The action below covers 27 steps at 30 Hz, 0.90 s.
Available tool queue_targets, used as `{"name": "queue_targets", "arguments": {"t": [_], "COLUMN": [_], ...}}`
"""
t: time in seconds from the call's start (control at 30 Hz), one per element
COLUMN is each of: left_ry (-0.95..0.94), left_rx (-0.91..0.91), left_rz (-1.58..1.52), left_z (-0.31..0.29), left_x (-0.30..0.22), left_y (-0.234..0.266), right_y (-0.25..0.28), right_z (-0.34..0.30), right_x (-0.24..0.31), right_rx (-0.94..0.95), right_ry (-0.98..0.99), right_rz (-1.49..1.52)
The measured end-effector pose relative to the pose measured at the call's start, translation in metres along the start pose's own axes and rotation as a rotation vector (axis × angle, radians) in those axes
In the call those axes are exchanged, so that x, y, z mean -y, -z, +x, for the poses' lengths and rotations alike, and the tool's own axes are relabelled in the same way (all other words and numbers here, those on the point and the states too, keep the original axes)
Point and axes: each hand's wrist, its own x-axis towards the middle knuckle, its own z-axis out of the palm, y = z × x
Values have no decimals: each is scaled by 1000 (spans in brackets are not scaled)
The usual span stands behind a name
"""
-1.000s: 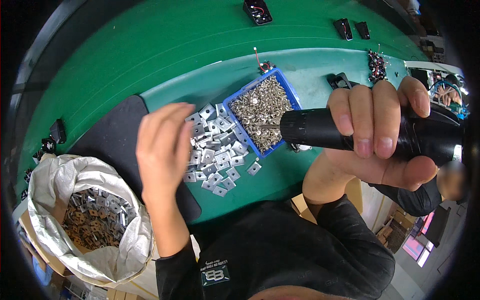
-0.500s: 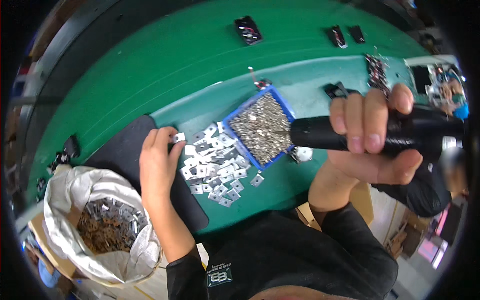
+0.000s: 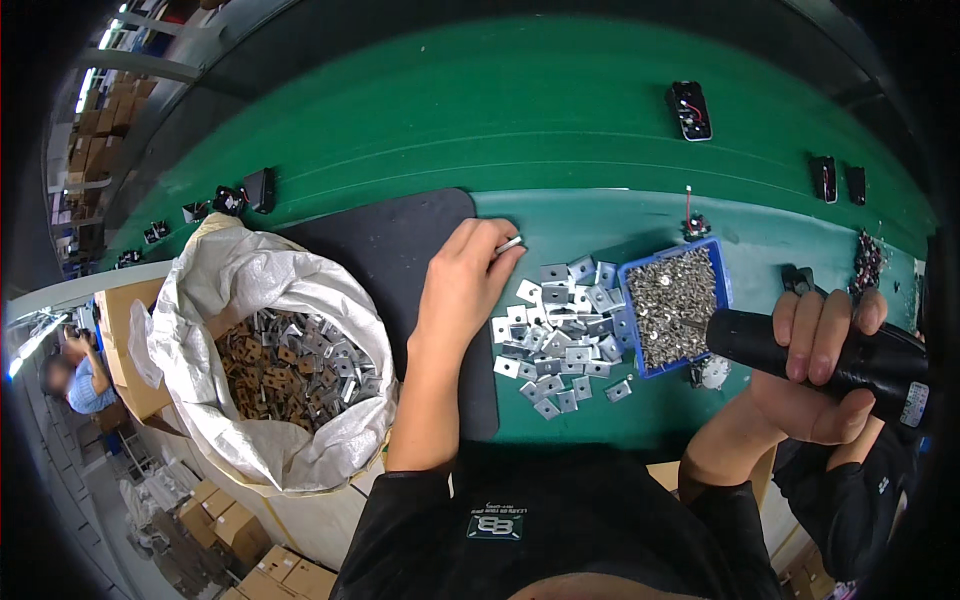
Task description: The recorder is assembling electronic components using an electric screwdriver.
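Observation:
Between the thumb and fingers of my left hand (image 3: 462,275) is a small metal plate (image 3: 510,244), seen nearly edge-on above the black mat's right side. My right hand (image 3: 825,350) is wrapped round a black electric screwdriver (image 3: 765,338), its narrow end pointing left over a blue tray (image 3: 723,275). That tray is filled with silvery screws (image 3: 670,305). Loose square metal plates (image 3: 552,343), many with a hole in the middle, lie in a pile between my left hand and the tray.
A white sack (image 3: 290,455) holding brown and silvery metal pieces (image 3: 285,365) stands left of the black mat (image 3: 400,235). Black housings (image 3: 690,110) sit on the green belt (image 3: 480,110) beyond the worktop. Behind the tray is a small part with red wire (image 3: 697,225). Another person's dark sleeve (image 3: 835,500) shows at right.
The view has swung left, so the bench things appear farther right. My left hand has turned the plate from face-on to nearly edge-on. My right hand still grips the electric screwdriver.

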Motion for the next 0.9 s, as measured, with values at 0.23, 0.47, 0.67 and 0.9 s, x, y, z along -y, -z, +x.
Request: {"name": "queue_targets", "arguments": {"t": [0.23,0.47,0.67,0.9], "left_ry": [16,136,1030,802], "left_rx": [-190,-579,-294,-202], "left_rz": [87,733,915,930], "left_z": [17,111,96,98], "left_x": [11,85,160,143], "left_y": [16,67,133,94], "right_y": [-4,-4,-3,-3], "right_z": [0,1,0,-1], "right_x": [-14,-14,-3,6], "right_rx": [-32,-26,-5,74], "right_ry": [-18,-56,4,6], "right_rz": [4,7,60,108]}}
